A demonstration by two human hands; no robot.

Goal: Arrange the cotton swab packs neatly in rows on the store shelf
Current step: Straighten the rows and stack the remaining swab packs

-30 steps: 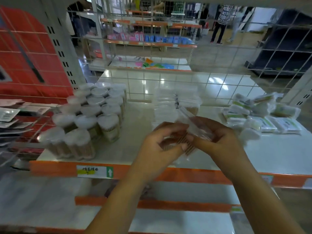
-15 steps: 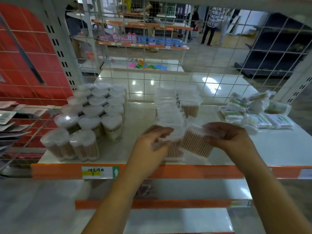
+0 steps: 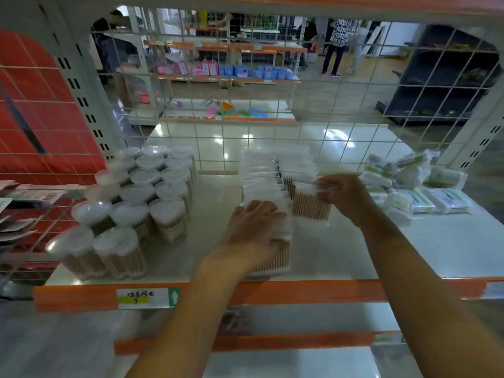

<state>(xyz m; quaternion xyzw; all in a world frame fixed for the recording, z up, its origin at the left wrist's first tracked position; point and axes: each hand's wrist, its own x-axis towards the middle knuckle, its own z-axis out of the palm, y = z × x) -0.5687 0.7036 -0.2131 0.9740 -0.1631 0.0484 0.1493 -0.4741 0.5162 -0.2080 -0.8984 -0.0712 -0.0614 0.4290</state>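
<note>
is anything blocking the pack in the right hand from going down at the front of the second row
Nothing visible. The right hand pinches the cotton swab pack by its top, in front of the second row; the shelf ahead is bare.

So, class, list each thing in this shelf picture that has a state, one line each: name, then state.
left hand: pressing the front pack of the left row
right hand: pinching a swab pack, upright
round tubs: standing, lids on
bagged packs: heaped loosely
</note>
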